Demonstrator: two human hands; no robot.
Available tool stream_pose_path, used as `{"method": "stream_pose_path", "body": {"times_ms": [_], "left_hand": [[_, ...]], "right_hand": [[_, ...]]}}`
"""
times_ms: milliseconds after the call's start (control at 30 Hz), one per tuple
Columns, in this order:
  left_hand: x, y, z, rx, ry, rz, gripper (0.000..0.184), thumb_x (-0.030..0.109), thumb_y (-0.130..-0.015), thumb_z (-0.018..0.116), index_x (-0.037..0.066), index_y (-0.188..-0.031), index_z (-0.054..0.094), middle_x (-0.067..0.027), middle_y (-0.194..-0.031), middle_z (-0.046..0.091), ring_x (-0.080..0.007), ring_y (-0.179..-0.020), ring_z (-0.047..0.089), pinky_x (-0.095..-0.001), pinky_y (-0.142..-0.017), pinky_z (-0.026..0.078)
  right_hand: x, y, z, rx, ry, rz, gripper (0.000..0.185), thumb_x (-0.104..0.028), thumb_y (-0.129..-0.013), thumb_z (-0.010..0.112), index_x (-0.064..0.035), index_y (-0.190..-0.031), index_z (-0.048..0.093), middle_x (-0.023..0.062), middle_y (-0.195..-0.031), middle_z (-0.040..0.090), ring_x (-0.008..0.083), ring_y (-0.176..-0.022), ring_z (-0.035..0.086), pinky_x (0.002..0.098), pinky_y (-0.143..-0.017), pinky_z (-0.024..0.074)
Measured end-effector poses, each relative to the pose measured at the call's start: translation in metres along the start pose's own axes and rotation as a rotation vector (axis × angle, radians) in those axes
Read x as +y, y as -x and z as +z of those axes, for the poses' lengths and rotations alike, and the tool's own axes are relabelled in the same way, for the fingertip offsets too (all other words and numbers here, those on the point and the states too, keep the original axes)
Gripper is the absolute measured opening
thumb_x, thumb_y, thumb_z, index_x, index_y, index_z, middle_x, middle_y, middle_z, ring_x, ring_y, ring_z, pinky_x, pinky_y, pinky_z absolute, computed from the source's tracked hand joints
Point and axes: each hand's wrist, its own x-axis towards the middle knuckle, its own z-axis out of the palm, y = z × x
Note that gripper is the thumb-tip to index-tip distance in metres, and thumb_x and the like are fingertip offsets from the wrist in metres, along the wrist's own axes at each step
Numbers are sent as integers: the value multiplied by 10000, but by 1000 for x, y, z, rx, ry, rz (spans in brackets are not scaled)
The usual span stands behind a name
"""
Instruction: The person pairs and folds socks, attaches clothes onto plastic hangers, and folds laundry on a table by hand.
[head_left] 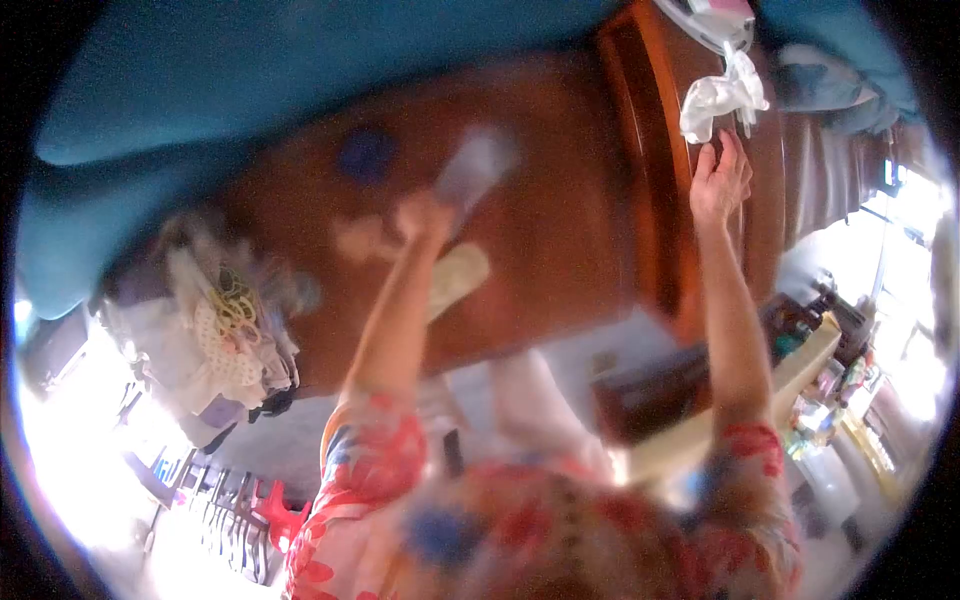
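Observation:
Blurred by motion, my left hand (422,215) is closed at the lower end of a pale, greyish object (480,165) over the brown wooden surface (560,210). Just below it lies a long beige object (460,280). A smaller beige thing (362,240) is left of that hand, and a dark blue round item (367,155) sits farther up. On the right, my right hand (720,180) has slightly bent, parted fingers. Its fingertips are just below a crumpled white plastic or cloth item (722,98); whether they touch it is unclear.
Teal fabric (300,70) spans the top. A heap of clothes or cloths (225,330) is at the left edge of the wood. A raised wooden edge (650,170) runs beside my right arm. A pink-and-white object (720,15) is at the top right.

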Motion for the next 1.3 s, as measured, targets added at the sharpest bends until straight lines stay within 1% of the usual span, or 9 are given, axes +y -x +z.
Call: {"method": "stream_pose_path", "body": {"times_ms": [200, 300, 367, 533, 800, 933, 1000, 1067, 1300], "left_hand": [[41, 16, -45, 35, 303, 376, 537, 226, -627, 633, -22, -1086, 507, -147, -922, 602, -242, -850, 585, -329, -725, 471], [100, 36, -109, -141, 875, 405, 460, 78, -625, 576, -40, -1065, 512, -113, -878, 603, -187, -761, 572, -291, -675, 453], [133, 38, -145, -70, 744, 615, 427, 39, -621, 569, -32, -1039, 523, -89, -839, 596, -156, -718, 543, -273, -650, 436], [159, -14, -149, -275, 1004, 822, 456, 59, -635, 607, -11, -1076, 514, -95, -878, 604, -169, -736, 566, -269, -680, 450], [110, -35, -132, -157, 648, 325, 615, 201, -674, 683, -4, -1197, 432, -215, -1127, 511, -277, -1039, 511, -321, -844, 434], [53, -25, -95, 216, 528, 341, 527, 243, -684, 657, 83, -1155, 484, -213, -1085, 530, -329, -995, 523, -349, -848, 434], [11, 9, -95, 182, 322, 283, 463, 227, -697, 626, 131, -1133, 502, -195, -1066, 539, -319, -963, 537, -355, -834, 441], [-47, 24, -61, 384, 22, 245, 470, 210, -716, 601, 152, -1165, 475, -178, -1070, 536, -307, -954, 543, -364, -822, 446], [-109, 43, -53, 40, -80, 39, 539, 274, -722, 588, 160, -1222, 420, -134, -1091, 541, -271, -951, 552, -361, -738, 483]], "right_hand": [[-2, -1, 1, -61, -39, 53, 354, -320, -861, 418, -151, -1171, 438, 40, -1259, 406, 273, -1154, 339, 455, -932, 244], [-5, -2, -2, -74, -33, 59, 355, -313, -857, 420, -152, -1174, 428, 25, -1269, 396, 263, -1167, 326, 441, -940, 237], [-7, -3, -4, -82, -39, 77, 359, -315, -852, 420, -151, -1171, 430, 14, -1272, 391, 253, -1175, 319, 436, -950, 220], [-10, -5, -6, -81, -36, 92, 360, -297, -839, 424, -141, -1163, 439, 14, -1271, 390, 252, -1177, 317, 438, -960, 207], [-9, 4, -1, -49, 44, 37, 354, -289, -851, 427, -145, -1173, 449, 33, -1264, 408, 250, -1166, 343, 442, -946, 257], [-9, 4, 0, -85, 22, 71, 353, -298, -865, 406, -160, -1190, 421, 39, -1272, 396, 270, -1177, 325, 456, -953, 237], [-10, 3, 0, -88, -10, 77, 366, -310, -860, 408, -164, -1195, 416, 41, -1275, 393, 277, -1178, 322, 463, -953, 233], [-5, 2, 4, -63, -16, 37, 382, -326, -856, 404, -171, -1206, 407, 40, -1284, 383, 281, -1186, 313, 474, -942, 237], [3, 2, 14, -56, 14, 37, 396, -341, -846, 408, -179, -1207, 423, 54, -1282, 389, 303, -1155, 351, 477, -933, 266]]}}
